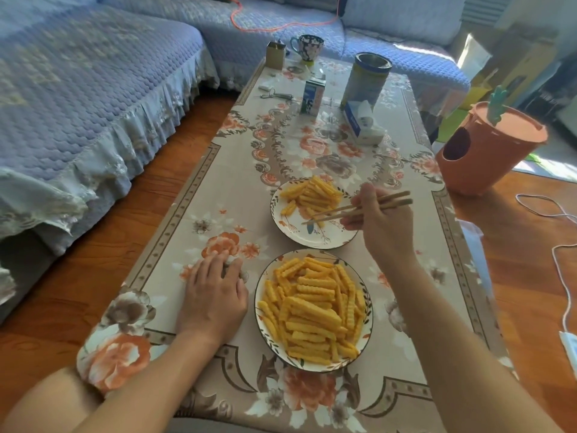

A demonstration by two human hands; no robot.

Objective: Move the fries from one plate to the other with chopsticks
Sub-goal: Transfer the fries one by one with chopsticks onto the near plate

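Note:
Two white patterned plates lie on the flowered tablecloth. The near plate point(261, 326) is heaped with crinkle-cut fries point(313, 307). The far plate point(288, 228) carries a smaller pile of fries point(310, 193) on its back half. My right hand point(379, 218) grips a pair of wooden chopsticks point(337, 212) over the far plate. Their tips sit at a single fry point(313, 215) near the plate's middle; whether they pinch it I cannot tell. My left hand point(215, 292) rests flat on the cloth, just left of the near plate.
Farther back on the table point(193, 232) stand a milk carton point(313, 96), a tall tin point(365, 81), a tissue box point(362, 121), a mug point(307, 46) and a small box point(276, 54). An orange bin point(487, 148) stands to the right, a sofa point(78, 98) to the left.

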